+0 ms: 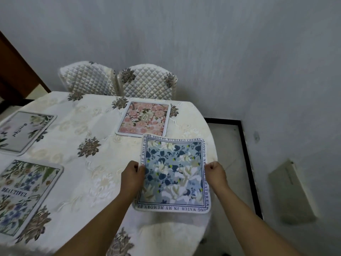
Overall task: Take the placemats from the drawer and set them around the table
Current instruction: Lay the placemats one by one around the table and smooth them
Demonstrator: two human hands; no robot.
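Observation:
A blue floral placemat [173,176] with a lettered border lies at the table's right edge, its far corner overlapping a pink floral placemat [144,119]. My left hand [132,175] pinches its left edge and my right hand [215,172] pinches its right edge. Two more placemats lie on the left side of the table: a pale one [24,131] farther back and a green and blue one reading BEAUTIFUL [24,194] nearer to me. The table [92,141] wears a cream embroidered cloth.
Two quilted white chairs [147,82] stand at the far side against the grey wall. A dark-bordered floor [245,154] drops off right of the table. A brown door frame [16,71] is at the far left.

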